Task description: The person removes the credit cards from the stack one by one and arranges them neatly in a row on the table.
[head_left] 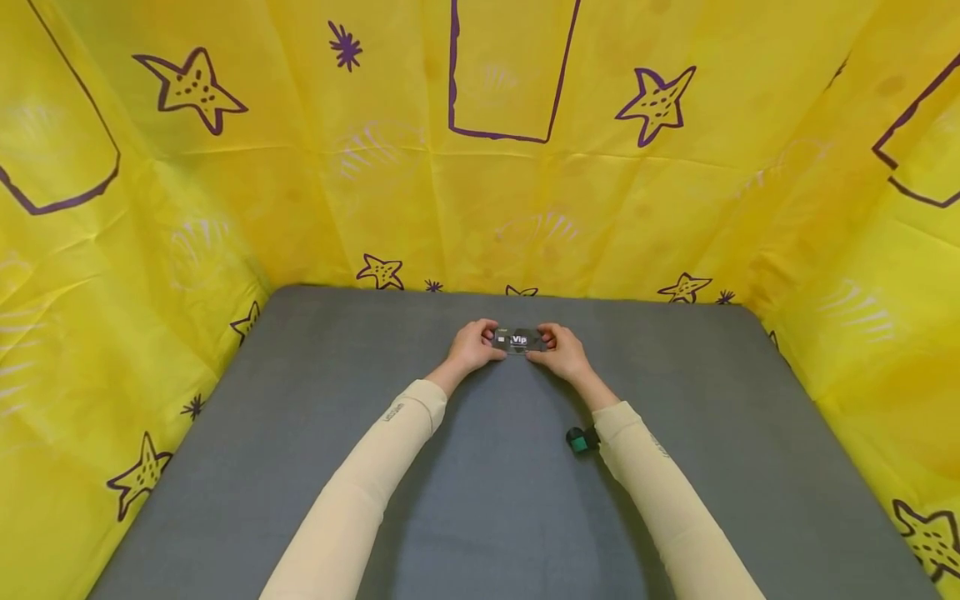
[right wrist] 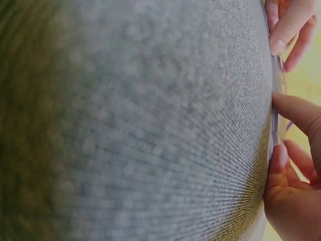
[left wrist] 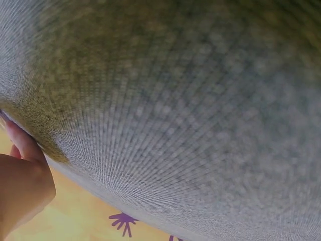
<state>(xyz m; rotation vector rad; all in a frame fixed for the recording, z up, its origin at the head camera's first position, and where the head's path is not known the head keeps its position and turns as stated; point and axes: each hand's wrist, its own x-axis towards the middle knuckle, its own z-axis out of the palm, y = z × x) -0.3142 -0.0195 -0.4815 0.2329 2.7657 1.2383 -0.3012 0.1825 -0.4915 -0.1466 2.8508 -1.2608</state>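
Hands [head_left: 517, 350] pinching card [head_left: 519, 340], long axis left-right

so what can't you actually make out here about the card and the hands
- Card, head view: only "Vip" reads; the smaller print is too small.
- Card, wrist views: the right wrist shows only its thin edge; the grey mat fills both frames.
- Left hand: its grip is cut off by the left wrist frame edge.
- Right hand: fingertips partly hidden behind the card.

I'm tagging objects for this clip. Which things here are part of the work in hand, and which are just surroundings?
In hand:
- card marked Vip
- left hand, pinching its left end
- right hand, pinching its right end

Surroundings:
- grey mat
- yellow star-print sheet
- green wrist device
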